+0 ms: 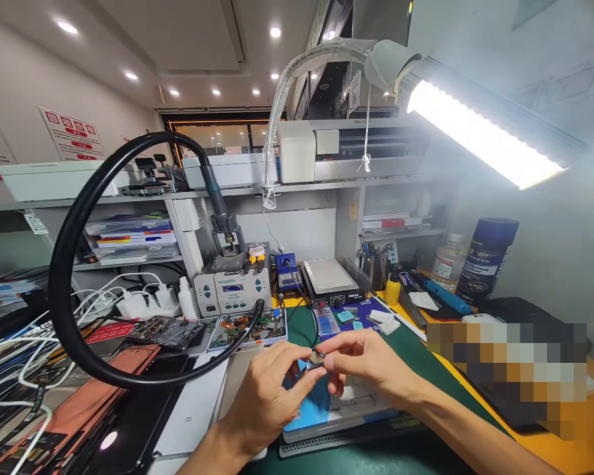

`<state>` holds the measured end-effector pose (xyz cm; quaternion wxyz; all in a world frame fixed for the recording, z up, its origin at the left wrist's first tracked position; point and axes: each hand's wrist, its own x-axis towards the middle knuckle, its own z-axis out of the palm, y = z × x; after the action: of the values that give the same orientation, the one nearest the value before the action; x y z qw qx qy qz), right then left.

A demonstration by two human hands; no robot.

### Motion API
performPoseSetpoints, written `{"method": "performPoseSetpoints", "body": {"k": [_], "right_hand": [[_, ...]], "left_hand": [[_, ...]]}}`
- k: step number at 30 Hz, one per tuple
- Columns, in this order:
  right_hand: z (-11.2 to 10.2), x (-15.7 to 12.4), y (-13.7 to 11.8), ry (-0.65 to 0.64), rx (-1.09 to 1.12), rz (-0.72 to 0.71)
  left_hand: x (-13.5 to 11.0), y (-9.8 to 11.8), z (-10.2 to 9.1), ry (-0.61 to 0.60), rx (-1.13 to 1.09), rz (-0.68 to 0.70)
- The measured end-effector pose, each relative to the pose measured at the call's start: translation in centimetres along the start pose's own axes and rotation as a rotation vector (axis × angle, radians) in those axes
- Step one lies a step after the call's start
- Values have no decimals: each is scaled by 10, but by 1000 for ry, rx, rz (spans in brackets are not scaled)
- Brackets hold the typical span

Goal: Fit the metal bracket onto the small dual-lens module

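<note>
Two hands, the left hand [272, 384] and the right hand [366, 359], meet fingertip to fingertip in the near middle of the bench, and from where I stand both are pinching a small dark part [315, 365] between thumb and fingers; its finer shape I can't make out. It is held just above a flat clear-and-blue case [336, 423] that lies over a green mat [297, 324]. Farther back, left of centre, a shallow tray [286, 324] is full of little circuit pieces, with a grey rework station [233, 290] behind it and a flat heating plate [329, 277] to the right. Phones and white cables crowd the left side, while a bright lamp [485, 135] hangs over the far right.
</note>
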<state>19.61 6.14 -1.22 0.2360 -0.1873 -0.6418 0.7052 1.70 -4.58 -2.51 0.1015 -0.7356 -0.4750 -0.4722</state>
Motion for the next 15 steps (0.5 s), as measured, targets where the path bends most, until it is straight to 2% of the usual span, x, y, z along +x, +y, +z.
{"method": "performPoseSetpoints", "body": {"k": [9,15], "right_hand": [[2,-1,10,82,-98,-117],[4,0,3,30,-72,-35]], "left_hand": [[2,5,0,18,-78,-141],[0,5,7,49,-153,-307]]}}
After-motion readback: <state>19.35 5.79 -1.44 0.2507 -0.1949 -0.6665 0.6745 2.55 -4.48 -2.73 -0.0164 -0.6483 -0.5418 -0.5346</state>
